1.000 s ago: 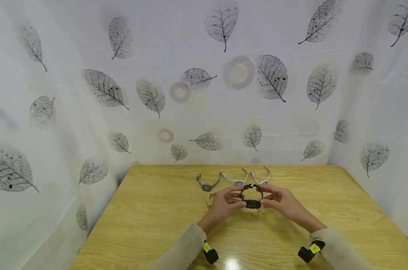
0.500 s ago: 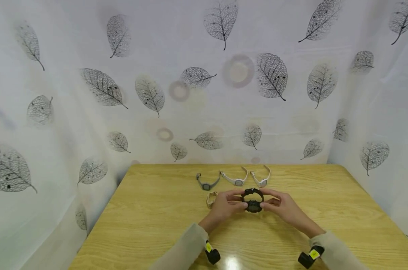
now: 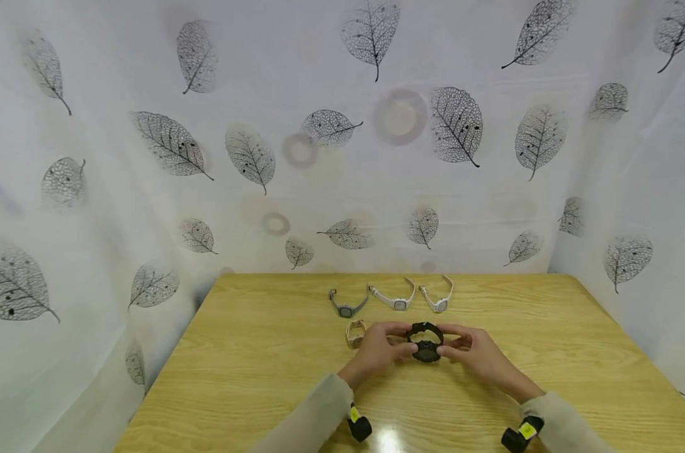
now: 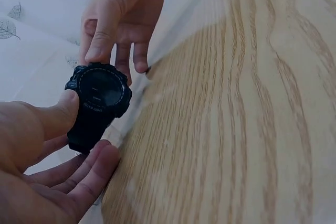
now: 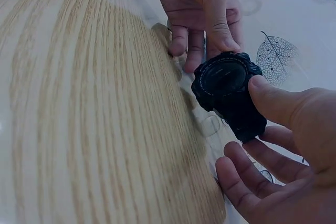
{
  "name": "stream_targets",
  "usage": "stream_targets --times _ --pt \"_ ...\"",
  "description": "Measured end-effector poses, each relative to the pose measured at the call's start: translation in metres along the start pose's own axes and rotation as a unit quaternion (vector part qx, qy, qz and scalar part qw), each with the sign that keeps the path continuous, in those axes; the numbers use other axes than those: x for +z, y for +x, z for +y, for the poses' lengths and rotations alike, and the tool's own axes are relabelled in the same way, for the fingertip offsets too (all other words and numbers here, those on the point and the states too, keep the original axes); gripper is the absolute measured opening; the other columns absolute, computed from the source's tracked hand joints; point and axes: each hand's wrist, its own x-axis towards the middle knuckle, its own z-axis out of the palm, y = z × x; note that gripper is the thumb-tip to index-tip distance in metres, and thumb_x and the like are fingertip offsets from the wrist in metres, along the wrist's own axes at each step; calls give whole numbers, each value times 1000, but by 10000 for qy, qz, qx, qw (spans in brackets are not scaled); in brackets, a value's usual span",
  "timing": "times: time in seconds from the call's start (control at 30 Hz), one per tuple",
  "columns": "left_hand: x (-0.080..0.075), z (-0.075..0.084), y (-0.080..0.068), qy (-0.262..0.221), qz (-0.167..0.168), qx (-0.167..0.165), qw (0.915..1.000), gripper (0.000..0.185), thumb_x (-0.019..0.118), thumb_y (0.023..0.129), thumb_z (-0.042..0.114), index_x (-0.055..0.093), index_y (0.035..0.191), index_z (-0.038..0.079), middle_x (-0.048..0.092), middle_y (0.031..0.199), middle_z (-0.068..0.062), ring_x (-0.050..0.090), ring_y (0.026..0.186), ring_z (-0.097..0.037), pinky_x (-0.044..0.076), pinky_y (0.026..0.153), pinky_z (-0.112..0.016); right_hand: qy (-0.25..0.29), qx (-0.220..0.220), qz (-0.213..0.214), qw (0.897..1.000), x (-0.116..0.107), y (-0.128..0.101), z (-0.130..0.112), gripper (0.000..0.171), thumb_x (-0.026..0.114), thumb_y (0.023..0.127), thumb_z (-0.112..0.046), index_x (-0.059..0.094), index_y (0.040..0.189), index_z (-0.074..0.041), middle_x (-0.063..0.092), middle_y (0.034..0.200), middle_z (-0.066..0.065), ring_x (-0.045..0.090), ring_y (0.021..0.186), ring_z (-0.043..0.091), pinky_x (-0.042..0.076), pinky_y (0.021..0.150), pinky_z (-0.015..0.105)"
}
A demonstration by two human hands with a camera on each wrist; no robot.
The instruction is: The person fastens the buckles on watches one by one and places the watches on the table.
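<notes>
A black digital wristwatch (image 3: 427,352) with a round face and its strap closed in a loop is held between both hands above the table. My left hand (image 3: 378,348) grips its left side, the thumb at the case edge and fingers by the strap. From the right, my right hand (image 3: 478,353) pinches the opposite side the same way. In the left wrist view the dark watch face (image 4: 102,88) is turned upward, with a thumb on either side. The right wrist view shows the black strap (image 5: 242,119) hanging below the case.
Behind the hands lie a grey watch (image 3: 346,311), a white square-faced watch (image 3: 400,304) and a white round-faced watch (image 3: 441,306). A beige watch (image 3: 354,340) stands just left of the left hand. The wooden table (image 3: 252,377) meets a leaf-patterned curtain (image 3: 297,207) at the back.
Both hands have brought the black watch slightly lower and nearer, tilting its face up into view. The other watches have stayed in place.
</notes>
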Motion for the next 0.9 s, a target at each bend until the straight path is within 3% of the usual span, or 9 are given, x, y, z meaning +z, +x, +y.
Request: stream_targets --times 0.13,0.27,0.53,0.9 --pt "0 1 1 566 77 -31 9984 40 81 90 16 71 128 8 74 114 -8 68 64 -19 56 54 -28 -288 132 66 9995 0 0 1 56 77 95 -26 60 141 1 72 119 18 72 95 18 57 76 28" --pt "-1 2 2 783 55 -39 9969 40 81 90 18 72 127 7 75 111 -5 65 60 -18 52 50 -26 -393 76 -35 9992 0 1 1 56 76 95 -26 59 141 2 68 127 21 71 97 20 57 76 27" --pt "-2 4 2 819 35 -100 9966 38 83 89 19 73 123 6 75 102 -2 63 57 -18 51 49 -27 -315 118 -204 9992 -3 2 0 57 74 97 -24 56 143 5 61 138 25 69 104 26 57 77 27" --pt "-1 5 3 801 -32 -277 9964 40 83 89 21 73 125 8 75 108 -2 62 57 -17 51 49 -27 -383 179 -302 9986 -4 2 3 57 73 98 -25 56 143 4 60 139 25 69 105 26 57 77 27"
